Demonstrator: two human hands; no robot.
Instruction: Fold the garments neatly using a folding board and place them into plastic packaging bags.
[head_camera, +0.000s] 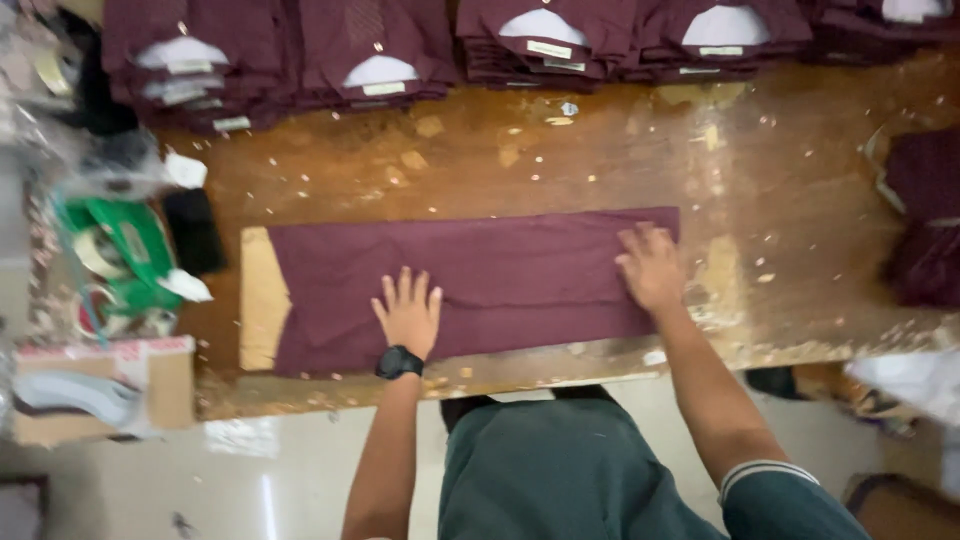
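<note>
Right, both hands flat on the folded maroon garment (470, 285); left hand (408, 312) spread wide, fingers splayed, pressing near the lower edge left of centre, black watch (399, 362) on that wrist; right hand (652, 268) open too, palm down on the garment's right end, gripping nothing. Garment lies on the worn wooden table (560, 160), close to the near edge, over a tan cardboard sheet (262, 297) that pokes out at its left end.

Risks as I judge them: the near long edge runs just beside the table lip, so a push toward the body could slide cloth and card off; uneven pressure between the hands could skew the fold or ruck the middle; grit and paper flecks (440, 125) on the table could get trapped under it.

Orientation: long axis runs left-right across the view, roughly parallel to the table edge, slightly tilted with the right end higher in frame; I cannot tell collar end from hem. Stacks of folded maroon shirts (380, 50) sit along the far side, well apart.
</note>
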